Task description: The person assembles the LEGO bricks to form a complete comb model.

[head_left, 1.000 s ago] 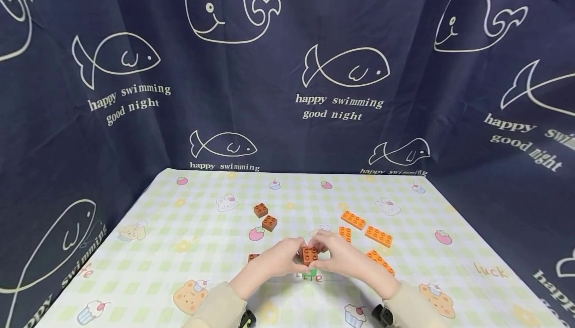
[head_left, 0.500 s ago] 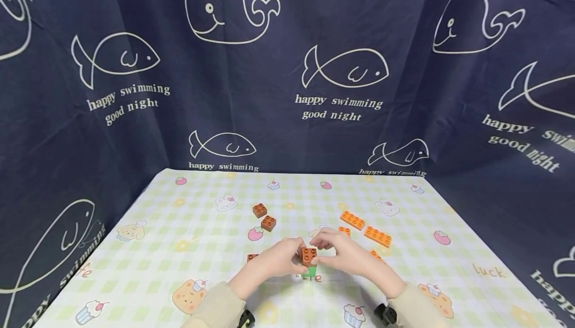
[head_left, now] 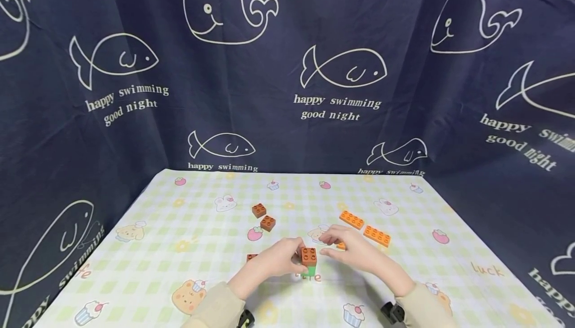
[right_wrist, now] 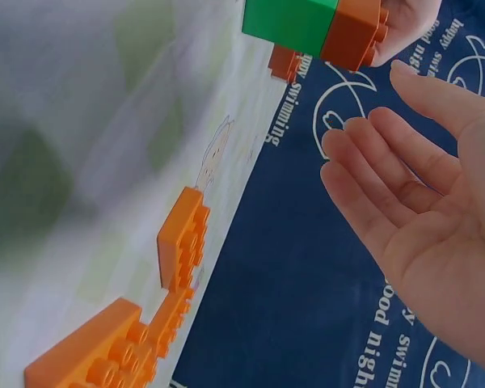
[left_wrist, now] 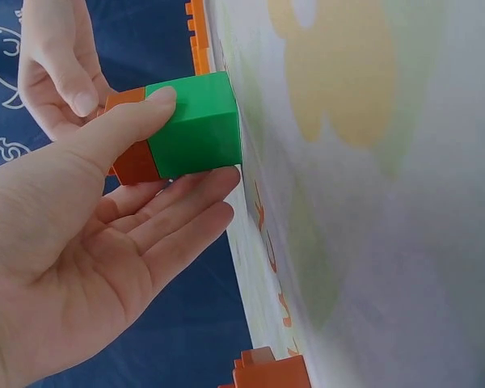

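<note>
A brown toy brick (head_left: 309, 255) with studs on top sits on a taller green toy brick (left_wrist: 198, 121), together a small upright stack on the tablecloth. My left hand (head_left: 282, 257) holds this stack from the left. In the left wrist view its thumb lies across the seam onto the green side, with the fingers behind and below. My right hand (head_left: 348, 247) stands to the right of the stack, apart from it, fingers loosely bent and holding nothing. The palm shows bare in the right wrist view.
Two brown bricks (head_left: 267, 223) lie beyond the left hand, and another brown brick (head_left: 252, 257) shows partly behind the left forearm. Orange flat bricks (head_left: 377, 235) lie beyond the right hand, some partly covered by it. A dark blue curtain (head_left: 287, 93) hangs behind the table.
My right hand has let go of the brown brick and drawn back to the right, covering more of the orange bricks. The left hand keeps its hold, and more of the green brick shows.
</note>
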Available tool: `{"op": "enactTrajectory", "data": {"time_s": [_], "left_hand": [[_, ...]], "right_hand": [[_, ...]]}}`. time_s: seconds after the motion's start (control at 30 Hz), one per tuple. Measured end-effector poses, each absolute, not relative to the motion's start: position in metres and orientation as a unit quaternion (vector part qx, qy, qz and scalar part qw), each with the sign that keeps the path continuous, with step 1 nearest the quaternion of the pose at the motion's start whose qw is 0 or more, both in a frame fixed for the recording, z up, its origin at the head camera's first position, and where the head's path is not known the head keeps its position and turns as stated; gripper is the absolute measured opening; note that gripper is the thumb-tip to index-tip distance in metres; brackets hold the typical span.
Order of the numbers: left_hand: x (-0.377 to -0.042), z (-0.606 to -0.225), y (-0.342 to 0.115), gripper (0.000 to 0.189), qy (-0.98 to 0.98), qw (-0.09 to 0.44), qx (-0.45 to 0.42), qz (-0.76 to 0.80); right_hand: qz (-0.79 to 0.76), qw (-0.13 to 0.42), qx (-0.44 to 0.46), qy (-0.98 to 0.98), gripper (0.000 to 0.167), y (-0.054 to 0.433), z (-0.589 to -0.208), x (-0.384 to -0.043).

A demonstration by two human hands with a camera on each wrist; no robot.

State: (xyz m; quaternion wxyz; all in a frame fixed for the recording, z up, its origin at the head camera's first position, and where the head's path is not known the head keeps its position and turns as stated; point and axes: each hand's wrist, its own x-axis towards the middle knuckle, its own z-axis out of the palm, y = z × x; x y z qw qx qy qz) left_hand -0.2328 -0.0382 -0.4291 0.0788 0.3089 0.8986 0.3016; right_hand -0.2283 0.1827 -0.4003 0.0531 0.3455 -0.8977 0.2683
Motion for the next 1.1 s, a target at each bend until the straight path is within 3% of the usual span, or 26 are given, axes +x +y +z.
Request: {"op": "enactTrajectory", "data": {"time_s": [0.87, 1.1], "left_hand": [[-0.233, -0.427, -0.038, 0.035, 0.900, 0.081, 0.306, 0.298], [-0.232, -0.428, -0.039, 0.034, 0.897, 0.078, 0.309, 0.307]], "right_hand": [[0.285, 0.062, 0.296, -0.910, 0.018, 0.218, -0.411, -0.229], [0.273, 0.092, 0.273, -0.918, 0.017, 0.224, -0.412, -0.228]]}}
